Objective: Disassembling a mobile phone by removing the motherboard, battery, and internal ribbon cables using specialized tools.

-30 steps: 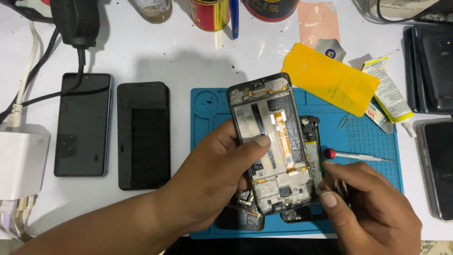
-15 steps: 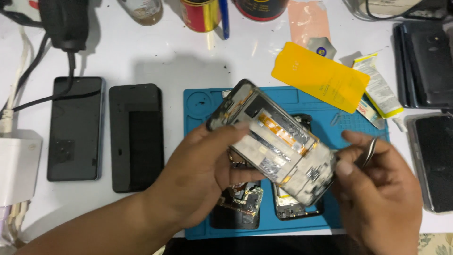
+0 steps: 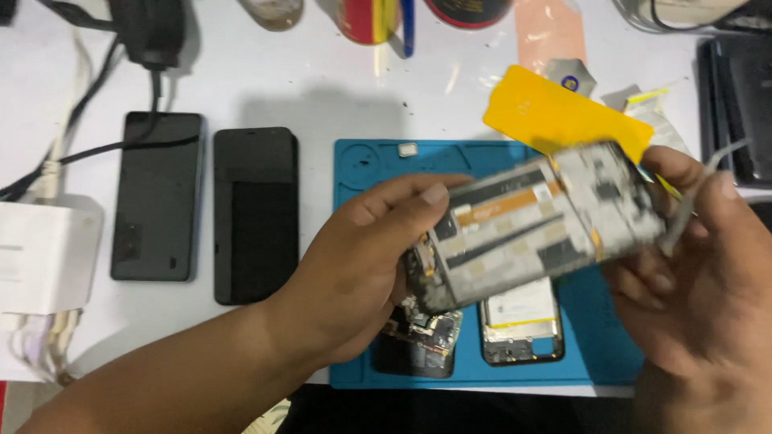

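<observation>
On the white desk (image 3: 241, 80) a blue mat (image 3: 378, 161) carries two stripped phone parts, so disassembly looks well underway. Both hands grip an opened phone frame (image 3: 531, 221) above it, left hand (image 3: 362, 273) clasping one end, right hand (image 3: 691, 273) also pinching tweezers (image 3: 696, 189).

A white desk (image 3: 265, 80) fills the view, evenly lit from above; a blue work mat (image 3: 362, 169) lies on it; two dark phones (image 3: 157, 197) rest left; cables (image 3: 64, 153) trail beside.
</observation>
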